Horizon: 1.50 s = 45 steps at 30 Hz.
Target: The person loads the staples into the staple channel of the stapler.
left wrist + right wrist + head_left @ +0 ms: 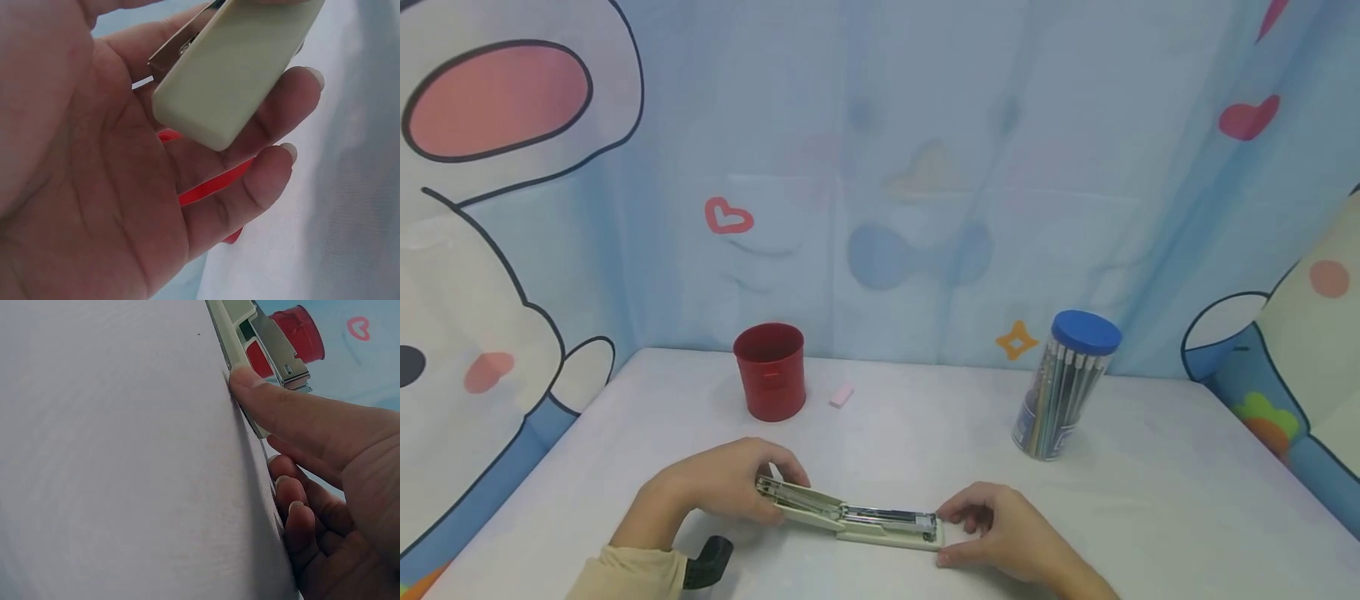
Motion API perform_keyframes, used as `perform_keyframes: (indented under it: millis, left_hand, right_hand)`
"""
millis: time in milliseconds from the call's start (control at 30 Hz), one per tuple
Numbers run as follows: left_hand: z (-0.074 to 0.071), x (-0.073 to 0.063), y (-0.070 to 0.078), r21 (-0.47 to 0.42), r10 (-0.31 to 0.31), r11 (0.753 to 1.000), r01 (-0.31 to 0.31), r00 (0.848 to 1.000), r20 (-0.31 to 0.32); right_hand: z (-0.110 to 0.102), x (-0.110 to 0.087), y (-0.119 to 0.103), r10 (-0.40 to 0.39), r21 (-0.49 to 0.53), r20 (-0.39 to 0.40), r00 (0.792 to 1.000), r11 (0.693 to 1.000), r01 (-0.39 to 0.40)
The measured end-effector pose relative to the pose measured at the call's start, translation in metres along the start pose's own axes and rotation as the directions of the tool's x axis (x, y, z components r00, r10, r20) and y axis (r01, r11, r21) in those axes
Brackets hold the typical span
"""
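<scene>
A pale green stapler [891,542] lies opened out wide near the front of the table, its metal staple channel [887,518] facing up. My left hand [722,483] grips the stapler's top arm, raised slightly off the table at the left. In the left wrist view, the smooth outer face of that arm [219,81] crosses my fingers, and its upper part runs out of frame. My right hand [1000,533] pinches the right end of the base between thumb and fingers. The thumb [250,381] presses on the base's edge in the right wrist view.
Behind my left hand stands a red cup [772,379], with a small pale pink block [842,395] beside it. A clear tub of pencils [1056,400] with a blue lid stands at the back right. A printed curtain [925,125] hangs behind the white table [917,433].
</scene>
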<state>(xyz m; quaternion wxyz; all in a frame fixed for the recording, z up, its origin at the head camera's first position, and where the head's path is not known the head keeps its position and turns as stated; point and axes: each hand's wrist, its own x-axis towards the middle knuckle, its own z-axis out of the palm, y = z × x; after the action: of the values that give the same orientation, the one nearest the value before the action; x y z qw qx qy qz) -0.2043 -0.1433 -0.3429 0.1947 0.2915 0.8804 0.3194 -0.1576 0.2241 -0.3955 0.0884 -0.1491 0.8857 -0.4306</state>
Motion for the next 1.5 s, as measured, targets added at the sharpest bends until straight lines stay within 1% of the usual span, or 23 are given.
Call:
perform_keyframes:
  millis: [133, 300, 533, 667, 800, 933, 1033, 1167, 1300, 1400, 1433, 1500]
  left_hand:
    - [0.000, 0.000, 0.001, -0.002, -0.003, 1.000, 0.003, 1.000, -0.002]
    - [-0.001, 0.000, 0.004, 0.011, 0.012, 1.000, -0.012, 1.000, -0.016]
    - [-0.003, 0.000, 0.012, 0.015, 0.022, 1.000, -0.022, 0.999, -0.041]
    - [-0.005, -0.001, 0.017, 0.015, 0.054, 0.998, -0.053, 0.996, -0.072]
    - [-0.006, -0.001, 0.022, 0.032, 0.109, 0.994, -0.106, 0.988, -0.114]
    - [-0.003, 0.001, 0.030, 0.069, 0.195, 0.980, -0.185, 0.966, -0.170]
    - [0.003, 0.006, 0.037, 0.072, 0.263, 0.965, -0.254, 0.943, -0.204]
    - [0.014, 0.014, 0.044, 0.058, 0.332, 0.943, -0.328, 0.913, -0.237]
    - [0.027, 0.023, 0.050, 0.066, 0.401, 0.915, -0.398, 0.880, -0.253]
    - [0.038, 0.031, 0.054, 0.072, 0.428, 0.903, -0.424, 0.868, -0.252]
    - [0.042, 0.034, 0.056, 0.075, 0.433, 0.900, -0.428, 0.867, -0.246]
    - [0.051, 0.040, 0.058, 0.089, 0.438, 0.899, -0.429, 0.871, -0.223]
  right_hand:
    - [0.002, 0.000, 0.001, -0.014, 0.000, -0.007, 1.000, 1.000, 0.014]
    - [0.002, 0.000, 0.002, -0.029, -0.017, -0.018, 0.999, 0.999, 0.029]
    - [0.001, -0.001, 0.002, -0.018, -0.023, -0.023, 1.000, 1.000, 0.017]
    - [0.002, -0.002, 0.002, -0.007, -0.023, -0.024, 1.000, 1.000, 0.006]
    - [0.002, -0.002, 0.002, -0.015, -0.022, -0.024, 1.000, 1.000, 0.014]
    - [0.003, -0.001, 0.003, -0.016, -0.027, -0.027, 1.000, 1.000, 0.015]
    - [0.003, -0.001, 0.003, -0.005, -0.030, -0.028, 1.000, 1.000, 0.004]
    - [0.003, 0.000, 0.002, 0.010, -0.031, -0.026, 1.000, 0.999, -0.011]
    - [0.004, 0.001, 0.002, -0.006, -0.034, -0.023, 1.000, 0.999, 0.006]
    - [0.003, 0.001, 0.002, -0.031, -0.026, -0.019, 0.999, 0.999, 0.031]
    - [0.003, 0.001, 0.002, -0.037, -0.021, -0.015, 0.999, 0.999, 0.036]
    - [0.003, 0.001, 0.002, -0.046, -0.012, -0.009, 0.999, 0.999, 0.046]
